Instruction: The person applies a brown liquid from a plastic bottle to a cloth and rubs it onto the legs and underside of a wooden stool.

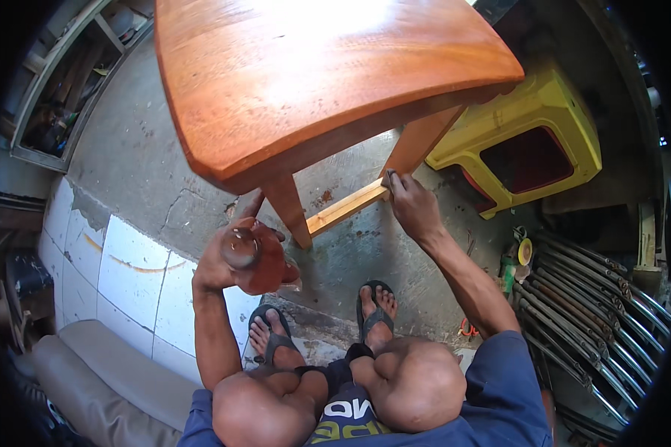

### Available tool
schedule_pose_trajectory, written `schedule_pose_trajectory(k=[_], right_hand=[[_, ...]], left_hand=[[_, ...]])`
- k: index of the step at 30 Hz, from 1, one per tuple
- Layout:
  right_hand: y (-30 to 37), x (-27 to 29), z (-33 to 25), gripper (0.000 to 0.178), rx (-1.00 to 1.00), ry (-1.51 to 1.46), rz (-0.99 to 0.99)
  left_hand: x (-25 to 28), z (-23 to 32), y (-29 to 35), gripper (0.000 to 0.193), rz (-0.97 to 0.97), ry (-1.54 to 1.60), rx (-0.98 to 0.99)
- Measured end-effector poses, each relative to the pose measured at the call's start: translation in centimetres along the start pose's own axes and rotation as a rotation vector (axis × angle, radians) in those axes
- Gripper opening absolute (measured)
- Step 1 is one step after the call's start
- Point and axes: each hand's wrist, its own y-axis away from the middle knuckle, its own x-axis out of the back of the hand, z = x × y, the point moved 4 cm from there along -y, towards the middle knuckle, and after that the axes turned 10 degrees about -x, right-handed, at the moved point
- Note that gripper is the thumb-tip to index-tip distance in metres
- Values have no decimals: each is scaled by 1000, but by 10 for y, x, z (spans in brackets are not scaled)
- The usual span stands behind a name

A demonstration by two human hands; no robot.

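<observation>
A wooden table (328,74) with a glossy orange-brown top stands in front of me. Its lower crossbar (348,209) is paler, bare-looking wood. My right hand (417,210) is closed on a small dark pad (387,178), pressed to the right end of this bar beside the leg; whether the pad is cloth or sandpaper I cannot make out. Beside the near left leg (287,208), my left hand (214,257) wraps round a reddish-brown bottle (266,267), its rounded end facing up toward me. Part of that hand is hidden behind the bottle.
A yellow plastic stool (525,141) lies on its side at the right. Below it are a green angle grinder (511,267) and a stack of metal tubes (589,320). A grey-brown padded cushion (119,380) lies at lower left, near white floor tiles (130,257).
</observation>
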Motion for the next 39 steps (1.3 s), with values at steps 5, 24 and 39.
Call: schedule_pose_trajectory(k=[5,24,39], right_hand=[[-1,-45,-43,13,-57,-181,-176],[119,-45,-84,18,-812,-1153,-811],[119,-59,-95,20,-790,-1277,-903]], left_hand=[[-8,8,10,102,263,-80,44],[-87,40,27,11,-134,-1656,471],[-103,50,20,11,-187,-1773,643]])
